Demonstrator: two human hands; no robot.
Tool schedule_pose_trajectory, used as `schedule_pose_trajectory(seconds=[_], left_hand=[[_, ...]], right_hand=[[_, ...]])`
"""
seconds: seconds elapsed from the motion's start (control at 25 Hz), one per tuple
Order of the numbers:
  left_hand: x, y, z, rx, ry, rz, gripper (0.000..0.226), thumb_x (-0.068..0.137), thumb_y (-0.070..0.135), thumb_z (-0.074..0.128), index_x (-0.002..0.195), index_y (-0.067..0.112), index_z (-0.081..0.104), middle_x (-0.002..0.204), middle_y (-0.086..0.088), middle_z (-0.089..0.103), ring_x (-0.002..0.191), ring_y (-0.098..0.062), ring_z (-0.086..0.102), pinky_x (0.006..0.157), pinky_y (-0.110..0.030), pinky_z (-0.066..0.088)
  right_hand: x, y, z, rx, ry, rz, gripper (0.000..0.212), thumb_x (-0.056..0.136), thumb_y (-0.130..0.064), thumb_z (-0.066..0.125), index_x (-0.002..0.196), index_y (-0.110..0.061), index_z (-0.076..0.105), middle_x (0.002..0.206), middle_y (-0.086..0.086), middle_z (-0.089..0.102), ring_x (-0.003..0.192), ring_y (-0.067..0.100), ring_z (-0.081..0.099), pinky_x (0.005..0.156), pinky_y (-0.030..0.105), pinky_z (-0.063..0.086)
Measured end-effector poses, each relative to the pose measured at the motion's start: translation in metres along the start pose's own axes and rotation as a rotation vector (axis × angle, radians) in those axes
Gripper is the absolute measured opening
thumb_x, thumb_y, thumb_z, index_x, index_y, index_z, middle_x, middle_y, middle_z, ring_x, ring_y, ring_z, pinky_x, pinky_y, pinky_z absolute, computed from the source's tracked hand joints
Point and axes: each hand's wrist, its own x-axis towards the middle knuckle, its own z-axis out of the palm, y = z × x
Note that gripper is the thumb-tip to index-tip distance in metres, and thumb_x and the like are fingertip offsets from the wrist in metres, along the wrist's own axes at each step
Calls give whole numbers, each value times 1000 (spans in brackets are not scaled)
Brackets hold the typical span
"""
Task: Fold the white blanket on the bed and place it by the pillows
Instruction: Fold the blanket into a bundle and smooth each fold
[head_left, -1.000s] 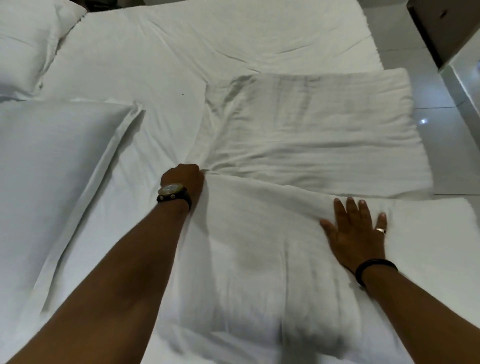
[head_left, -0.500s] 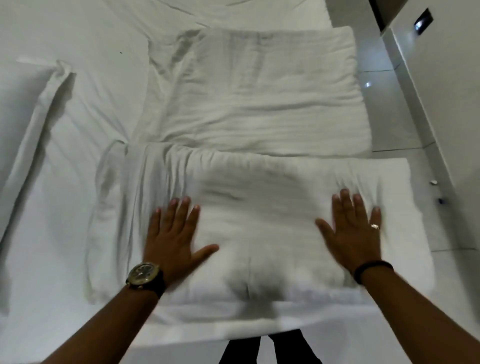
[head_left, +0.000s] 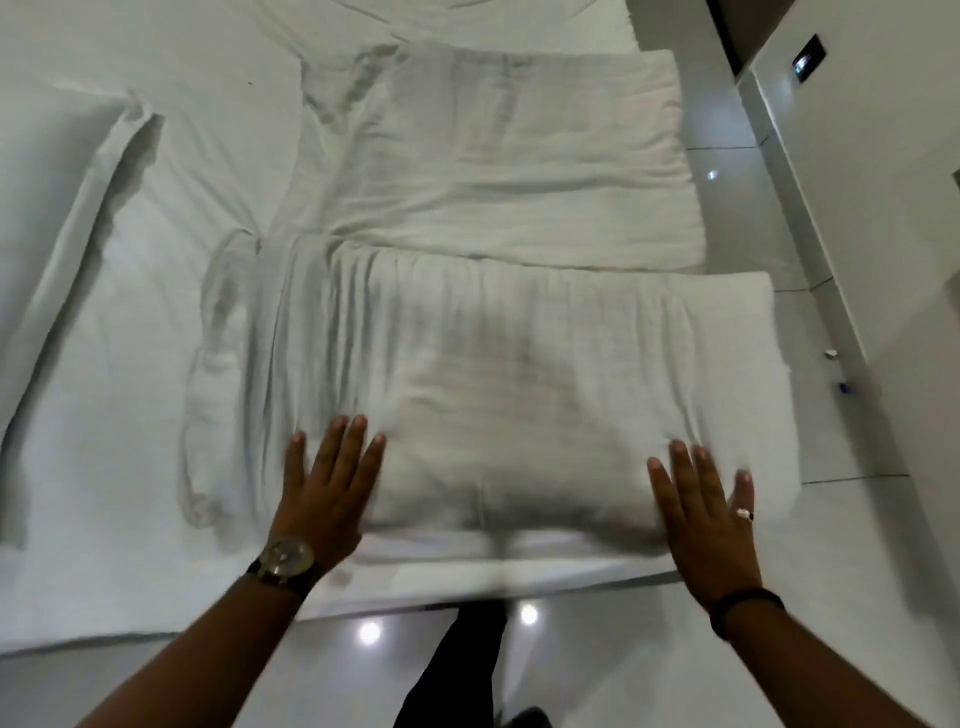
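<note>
The white blanket (head_left: 519, 364) lies partly folded on the bed, a thick near layer doubled over a flatter far part (head_left: 519, 166). My left hand (head_left: 324, 493) rests flat with spread fingers on the blanket's near left edge. My right hand (head_left: 706, 519) lies flat, fingers apart, on the near right edge. Neither hand grips the cloth. A white pillow (head_left: 57, 249) lies at the far left of the bed.
The bed's sheet (head_left: 130, 467) stretches left of the blanket. The mattress edge (head_left: 467, 587) runs just below my hands. Glossy white floor tiles (head_left: 779, 208) lie to the right, beside a white wall or cabinet (head_left: 883, 182). My dark trouser leg (head_left: 457, 665) shows below.
My left hand left the blanket's far left corner and came down flat on the near edge. Both hands slid back toward me over the fold. The view tilted down and right.
</note>
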Motion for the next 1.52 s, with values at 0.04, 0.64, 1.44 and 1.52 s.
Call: schedule_pose_trajectory(seconds=[0.04, 0.64, 1.44, 1.52], left_hand=[[16, -2, -6, 54, 12, 2, 66, 77, 12, 57, 142, 2, 45, 146, -27, 44, 134, -48, 42, 106, -67, 25], [-72, 20, -222, -230, -606, -189, 58, 37, 19, 69, 94, 17, 73, 96, -5, 71, 89, -26, 67, 69, -30, 57], [264, -76, -168, -205, -231, -125, 68, 77, 86, 22, 103, 33, 57, 121, 0, 64, 114, -28, 56, 89, -42, 39], [269, -80, -151, -159, -118, -54, 84, 69, 94, 7, 100, 32, 56, 112, -1, 66, 105, -27, 58, 80, -40, 40]], right_hand=[[17, 4, 3, -13, 14, -27, 81, 80, 20, 52, 151, -12, 31, 158, 21, 25, 146, 41, 23, 115, 66, 6], [-45, 48, -228, 293, -691, -43, 27, 56, -14, 55, 79, -19, 67, 87, 4, 68, 78, 22, 62, 63, 28, 48], [263, 62, -115, 472, -574, 198, 86, 74, -85, 30, 138, -28, 42, 144, 8, 47, 134, 31, 41, 107, 60, 30], [261, 51, -97, 405, -447, 193, 89, 78, -84, 30, 147, -28, 29, 150, 4, 39, 144, 27, 25, 113, 64, 15]])
